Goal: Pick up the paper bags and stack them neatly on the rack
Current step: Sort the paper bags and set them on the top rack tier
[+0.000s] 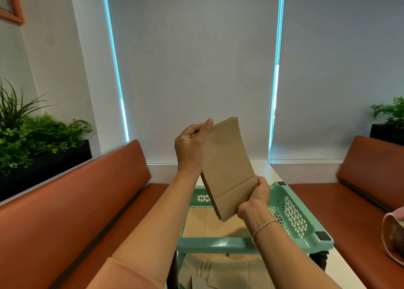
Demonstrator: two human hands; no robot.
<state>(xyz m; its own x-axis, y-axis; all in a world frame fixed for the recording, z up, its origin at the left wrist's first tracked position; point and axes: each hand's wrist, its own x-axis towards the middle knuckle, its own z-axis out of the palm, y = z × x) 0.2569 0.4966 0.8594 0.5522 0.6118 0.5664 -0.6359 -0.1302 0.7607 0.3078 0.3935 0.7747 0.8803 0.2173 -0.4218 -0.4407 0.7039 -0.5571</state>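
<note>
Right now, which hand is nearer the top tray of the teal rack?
Right. The right hand grips the paper bags' lower corner just above the top tray; the left hand pinches their upper edge, well higher.

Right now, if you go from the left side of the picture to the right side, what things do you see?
Green plants → left orange bench → left hand → paper bags → right hand → green rack → right orange bench → pink basket.
</note>
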